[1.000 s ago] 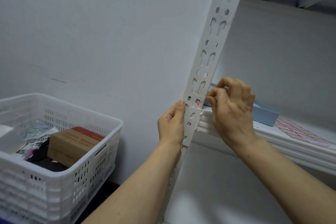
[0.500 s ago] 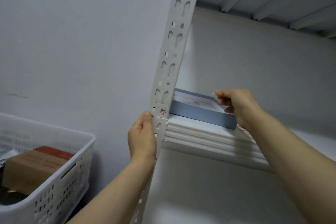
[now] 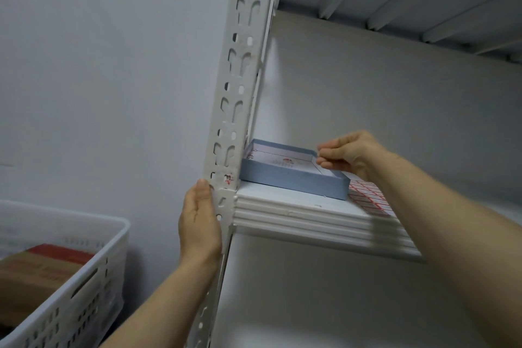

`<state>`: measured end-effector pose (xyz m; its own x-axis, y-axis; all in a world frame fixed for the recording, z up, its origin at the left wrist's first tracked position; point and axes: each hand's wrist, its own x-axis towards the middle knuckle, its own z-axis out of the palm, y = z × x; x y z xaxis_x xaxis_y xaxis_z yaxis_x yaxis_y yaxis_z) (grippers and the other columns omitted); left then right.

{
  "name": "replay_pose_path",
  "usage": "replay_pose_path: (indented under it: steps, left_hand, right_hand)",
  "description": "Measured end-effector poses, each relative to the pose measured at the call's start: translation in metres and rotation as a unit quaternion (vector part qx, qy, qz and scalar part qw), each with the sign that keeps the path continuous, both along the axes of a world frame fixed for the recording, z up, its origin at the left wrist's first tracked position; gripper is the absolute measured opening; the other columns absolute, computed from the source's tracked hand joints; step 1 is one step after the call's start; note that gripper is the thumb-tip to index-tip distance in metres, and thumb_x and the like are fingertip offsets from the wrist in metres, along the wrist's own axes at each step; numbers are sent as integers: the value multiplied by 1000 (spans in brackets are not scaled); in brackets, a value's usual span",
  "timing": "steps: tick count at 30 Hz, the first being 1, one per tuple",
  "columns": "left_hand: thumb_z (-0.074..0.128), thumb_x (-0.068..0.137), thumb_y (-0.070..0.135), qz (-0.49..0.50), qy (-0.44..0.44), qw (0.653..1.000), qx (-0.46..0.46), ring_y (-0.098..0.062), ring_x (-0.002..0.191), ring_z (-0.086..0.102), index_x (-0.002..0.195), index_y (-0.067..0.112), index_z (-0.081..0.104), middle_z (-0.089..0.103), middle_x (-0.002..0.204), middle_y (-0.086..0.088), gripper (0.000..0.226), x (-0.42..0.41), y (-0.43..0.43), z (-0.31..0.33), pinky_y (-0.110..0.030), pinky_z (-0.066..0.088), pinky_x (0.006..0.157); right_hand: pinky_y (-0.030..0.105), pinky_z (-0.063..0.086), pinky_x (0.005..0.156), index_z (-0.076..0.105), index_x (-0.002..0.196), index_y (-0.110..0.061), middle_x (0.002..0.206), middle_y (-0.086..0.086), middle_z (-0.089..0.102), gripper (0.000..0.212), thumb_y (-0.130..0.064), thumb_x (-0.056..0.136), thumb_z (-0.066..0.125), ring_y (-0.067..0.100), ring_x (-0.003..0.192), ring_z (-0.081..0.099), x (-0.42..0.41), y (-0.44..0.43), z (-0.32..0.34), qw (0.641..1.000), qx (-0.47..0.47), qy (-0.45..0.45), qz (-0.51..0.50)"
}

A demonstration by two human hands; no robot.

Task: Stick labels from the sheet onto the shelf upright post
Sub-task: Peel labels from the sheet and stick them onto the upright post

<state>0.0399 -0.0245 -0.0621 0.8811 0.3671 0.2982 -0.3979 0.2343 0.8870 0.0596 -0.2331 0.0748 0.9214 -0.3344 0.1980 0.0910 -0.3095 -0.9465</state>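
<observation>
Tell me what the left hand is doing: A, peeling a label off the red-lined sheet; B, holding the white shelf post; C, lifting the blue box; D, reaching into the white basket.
B: the left hand grips the shelf upright post from its outer side, thumb lying up along the post, while the right hand is the one over at the blue box.

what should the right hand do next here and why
Probably lower the right hand to the label sheet and peel one label. The sheet lies on the shelf beside the blue box, close to that hand; I cannot tell if its curled fingers hold anything. The left hand grips the post.
</observation>
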Motion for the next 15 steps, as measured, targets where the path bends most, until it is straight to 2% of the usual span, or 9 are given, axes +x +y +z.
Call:
replay_pose_path:
  steps: [2, 4, 6, 9, 10, 12, 14, 15]
  left_hand:
    - [31, 99, 41, -5, 4, 1000, -7, -17, 100, 51, 108, 19, 54, 58, 104, -1, 34, 1, 1, -1, -24, 34, 84]
    - [32, 99, 42, -5, 4, 1000, -9, -18, 101, 53, 111, 16, 56, 59, 107, -2, 38, 3, 1, -2, -25, 35, 86]
    - [33, 99, 42, -1, 5, 1000, -9, -18, 101, 53, 115, 13, 57, 60, 109, -4, 42, 4, 1, -3, -25, 36, 87]
    - [33, 98, 44, -6, 10, 1000, -11, -18, 101, 53, 118, 12, 57, 61, 111, -5, 44, 4, 1, -3, -27, 38, 88]
    - [33, 98, 44, -9, 10, 1000, -13, -18, 101, 53, 119, 12, 57, 61, 113, -6, 45, 4, 1, -4, -28, 39, 89]
    - [34, 98, 44, -14, 11, 1000, -20, -18, 102, 54, 119, 12, 57, 62, 115, -6, 44, 4, 1, -4, -27, 39, 89]
    - [35, 98, 45, -18, 14, 999, -30, -19, 103, 56, 115, 15, 58, 63, 112, -5, 42, 5, 1, -5, -28, 40, 88]
    - [35, 97, 45, -18, 14, 999, -33, -20, 104, 56, 113, 16, 58, 63, 111, -4, 40, 5, 1, -4, -28, 40, 87]
  right_hand:
    - [22, 56, 53, 62, 96, 11, 66, 18, 64, 13, 12, 87, 53, 13, 43, 64, -1, 1, 1, 1000, -7, -5, 18]
    - [22, 56, 53, 59, 106, 0, 73, 17, 65, 16, 0, 95, 47, 12, 45, 65, -3, 4, 1, 999, -17, -18, 32]
    - [22, 55, 53, 56, 109, -6, 67, 11, 68, 17, -14, 99, 45, 11, 46, 65, -3, 7, 1, 999, -36, -23, 26]
    - [27, 52, 74, 59, 105, -8, 62, 1, 69, 22, -25, 98, 46, 8, 59, 64, 0, 7, 0, 993, -116, -11, -2]
    - [27, 49, 77, 61, 104, -8, 62, -1, 69, 22, -25, 97, 49, 8, 64, 62, 2, 6, 0, 991, -134, -10, -5]
    - [23, 46, 70, 64, 105, -6, 65, -1, 70, 17, -14, 91, 60, 10, 68, 62, 3, 6, -2, 988, -154, -13, 2]
    - [21, 48, 69, 67, 104, -6, 83, 10, 71, 21, 2, 85, 63, 13, 69, 65, 4, 5, -3, 986, -169, -16, 3]
    - [21, 51, 68, 67, 102, -3, 87, 14, 70, 22, 6, 84, 62, 12, 63, 66, 4, 4, -4, 986, -166, -21, 1]
